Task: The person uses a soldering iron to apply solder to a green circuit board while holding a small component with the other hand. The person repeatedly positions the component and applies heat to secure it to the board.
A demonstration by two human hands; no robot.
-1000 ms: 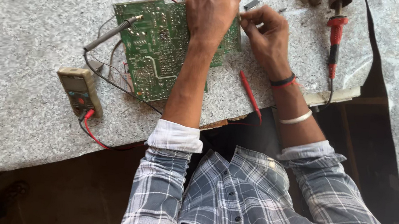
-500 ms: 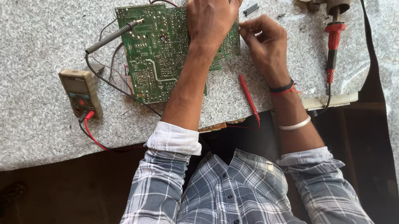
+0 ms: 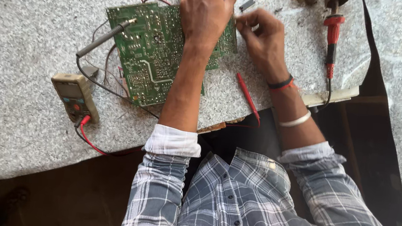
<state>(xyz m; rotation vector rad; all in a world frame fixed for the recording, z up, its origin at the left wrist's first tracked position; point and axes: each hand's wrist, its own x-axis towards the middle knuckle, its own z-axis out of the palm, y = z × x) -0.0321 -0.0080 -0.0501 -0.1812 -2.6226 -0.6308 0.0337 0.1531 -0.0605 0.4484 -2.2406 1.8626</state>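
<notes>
Green circuit board (image 3: 152, 54) flat on granite worktop (image 3: 28, 18), long axis running away from person. Left hand (image 3: 205, 12) pressed palm-down on board's far right corner, fingers spread, gripping nothing. Right hand (image 3: 264, 38) just beside board's right edge, fingers curled (contents: cannot tell). Left nearer.

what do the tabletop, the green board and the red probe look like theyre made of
The tabletop looks like speckled grey granite or similar stone, with a smooth, faintly glossy face and a chipped front edge. The green board under the left hand looks like a rigid laminate circuit board with a matte green coating and pale traces. The red probe looks like moulded plastic, smooth and slightly shiny; its tip is too small to judge.
</notes>
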